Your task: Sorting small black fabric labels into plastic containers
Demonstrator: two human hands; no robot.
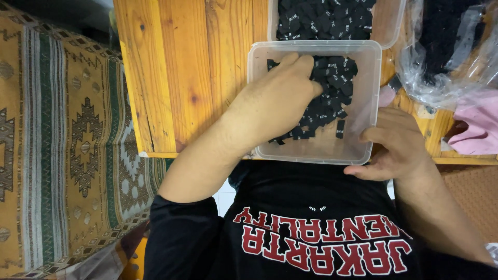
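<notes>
Two clear plastic tubs (pixel 363 78) sitting on one wooden tabletop (pixel 192 67), too many small black fabric labels (pixel 332 78) lying inside to count, two hands working, one crumpled plastic bag (pixel 441 67), one pink cloth (pixel 480 129) lying alongside.

The left hand (pixel 275 101) reaches into the clear tub (pixel 363 98) at the bench's (pixel 176 78) near edge, and its fingertips are buried among the small black labels (pixel 334 85), so whether they pinch one cannot be told. The right hand (pixel 397 142) wraps the tub's near right corner; its fingertips are hidden behind the wall. A second tub (pixel 386 26) of labels is cut off by the top edge. The crumpled plastic bag (pixel 446 57) blurs its dark contents
</notes>
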